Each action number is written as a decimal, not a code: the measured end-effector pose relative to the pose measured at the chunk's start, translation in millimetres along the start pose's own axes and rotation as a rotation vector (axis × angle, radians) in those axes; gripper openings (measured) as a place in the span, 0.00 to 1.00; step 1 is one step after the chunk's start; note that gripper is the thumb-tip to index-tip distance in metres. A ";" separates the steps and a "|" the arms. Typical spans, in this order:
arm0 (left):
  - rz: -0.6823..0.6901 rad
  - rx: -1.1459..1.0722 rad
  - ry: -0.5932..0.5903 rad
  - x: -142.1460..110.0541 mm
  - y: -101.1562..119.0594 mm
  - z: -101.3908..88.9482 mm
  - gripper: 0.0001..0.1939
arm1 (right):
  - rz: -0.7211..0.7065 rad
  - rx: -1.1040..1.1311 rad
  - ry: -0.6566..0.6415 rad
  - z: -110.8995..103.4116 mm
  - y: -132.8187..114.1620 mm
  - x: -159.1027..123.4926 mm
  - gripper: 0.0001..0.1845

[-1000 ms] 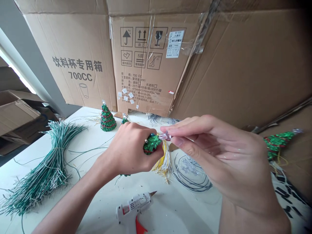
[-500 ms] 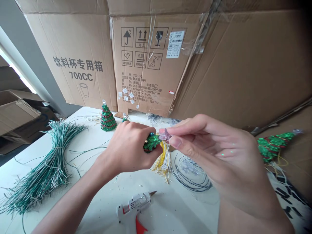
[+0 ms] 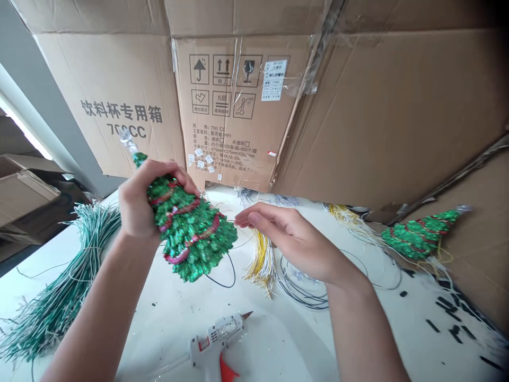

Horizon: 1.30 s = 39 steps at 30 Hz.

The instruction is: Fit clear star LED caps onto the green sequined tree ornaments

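My left hand [image 3: 141, 199] is wrapped round the upper part of a green tinsel Christmas tree [image 3: 199, 233] with red garland. The tree is tilted, its clear topper [image 3: 128, 142] pointing up to the left and its broad base down to the right. Just right of the base is my right hand [image 3: 294, 241], thumb and fingers pressed together; whatever may be between the fingertips is too small to make out. A thin dark wire [image 3: 234, 280] curves out below the base; where its ends go is hidden.
A glue gun [image 3: 218, 339] lies on the white table in front. Bundled green wires [image 3: 85, 265] lie left, with yellow and white cords [image 3: 262, 262] and coiled dark wire [image 3: 302, 297] mid-table. Another tinsel tree [image 3: 421, 233] lies right. Cardboard boxes [image 3: 222, 26] stand behind.
My left hand has moved left and turned the tree, so its garlanded side now shows and the topper points up-left. My right hand has let go of the topper and sits by the base.
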<state>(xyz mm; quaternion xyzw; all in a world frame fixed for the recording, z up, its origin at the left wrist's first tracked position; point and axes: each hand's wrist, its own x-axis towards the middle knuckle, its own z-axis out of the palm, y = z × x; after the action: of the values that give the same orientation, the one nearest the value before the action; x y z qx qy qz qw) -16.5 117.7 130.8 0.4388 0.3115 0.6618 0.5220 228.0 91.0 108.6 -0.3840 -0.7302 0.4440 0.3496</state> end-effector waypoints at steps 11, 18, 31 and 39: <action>-0.030 -0.134 0.198 18.9 3.4 -25.5 0.14 | -0.076 -0.079 -0.015 15.8 -25.9 -13.2 0.07; -0.063 -0.141 0.070 14.6 -3.0 -26.1 0.19 | -0.212 -0.168 0.042 25.3 -43.1 -24.6 0.04; 0.024 0.015 0.099 17.1 -5.1 -22.7 0.18 | -0.079 0.117 0.103 48.0 -48.9 -28.4 0.15; 0.018 0.036 0.163 21.7 -8.9 -20.9 0.15 | 0.022 0.208 -0.001 48.7 -43.0 -23.8 0.12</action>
<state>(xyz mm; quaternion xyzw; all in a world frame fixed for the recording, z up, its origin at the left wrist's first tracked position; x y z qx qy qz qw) -33.2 141.9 119.8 0.3957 0.3606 0.6943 0.4809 186.7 38.4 126.4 -0.3533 -0.6762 0.5214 0.3822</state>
